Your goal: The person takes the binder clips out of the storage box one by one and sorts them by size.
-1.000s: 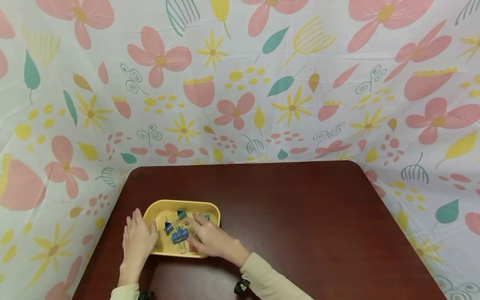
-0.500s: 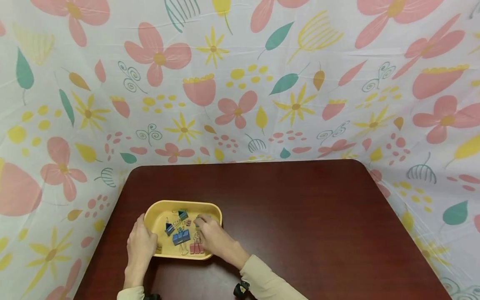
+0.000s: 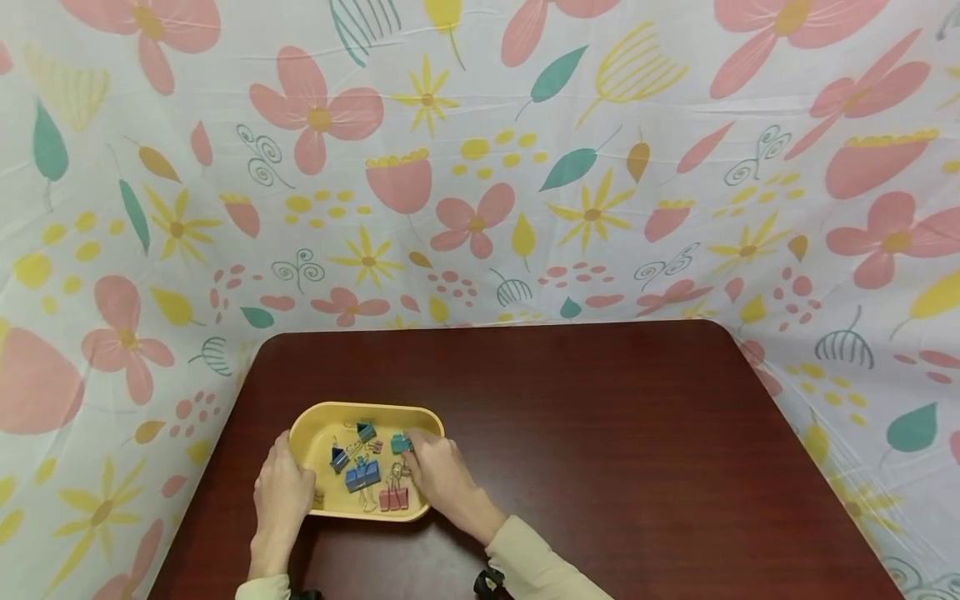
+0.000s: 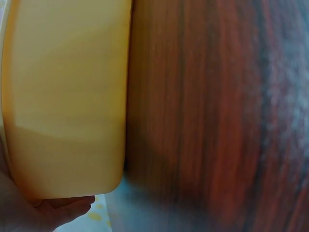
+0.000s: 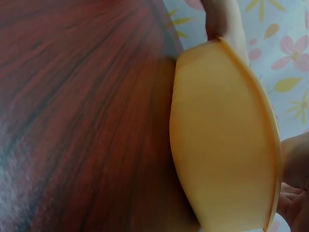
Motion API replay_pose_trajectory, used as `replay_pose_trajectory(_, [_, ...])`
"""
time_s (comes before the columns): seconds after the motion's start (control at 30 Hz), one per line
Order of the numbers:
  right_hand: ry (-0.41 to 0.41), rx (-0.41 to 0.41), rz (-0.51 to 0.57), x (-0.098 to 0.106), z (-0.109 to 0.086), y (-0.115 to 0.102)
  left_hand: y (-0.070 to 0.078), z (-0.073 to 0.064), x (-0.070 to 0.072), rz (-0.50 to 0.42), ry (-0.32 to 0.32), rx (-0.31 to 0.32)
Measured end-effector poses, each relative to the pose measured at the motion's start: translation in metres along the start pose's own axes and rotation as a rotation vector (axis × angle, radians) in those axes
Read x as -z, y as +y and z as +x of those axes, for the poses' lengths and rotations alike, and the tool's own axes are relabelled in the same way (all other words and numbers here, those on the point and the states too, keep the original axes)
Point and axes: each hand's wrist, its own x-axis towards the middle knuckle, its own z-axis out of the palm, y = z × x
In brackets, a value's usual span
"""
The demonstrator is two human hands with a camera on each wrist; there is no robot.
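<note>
My right hand slid toward 3 o'clock, fingers pinching the teal clip — seemingly secured; left hand grips tray.

The tray is yellow, its clips blue, teal and pink, the table reddish-brown, the white backdrop flower-patterned.
</note>
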Motion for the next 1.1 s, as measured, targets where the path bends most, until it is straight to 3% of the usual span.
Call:
replay_pose_trajectory(0.2, [0.101, 0.021, -0.011, -0.001, 0.002, 0.001, -0.002, 0.0, 0.001, -0.002, 0.013, -0.008])
replay_pose_trajectory(0.37, [0.085, 0.021, 0.042, 0.0, 0.005, 0.002, -0.004, 0.0, -0.001, 0.004, 0.015, -0.004])
replay_pose_trajectory(0.47, [0.08, 0.008, 0.127, 0.004, 0.009, 0.004, -0.003, 0.001, -0.002, 0.007, 0.004, 0.009])
replay_pose_trajectory(0.67, [0.092, -0.098, 0.302, 0.022, 0.024, 0.013, 0.001, 0.008, -0.005, -0.002, 0.001, 0.007])
replay_pose_trajectory(1.1, [0.072, -0.244, 0.43, 0.062, 0.046, 0.044, 0.001, 0.012, -0.003, 0.003, -0.024, 0.027])
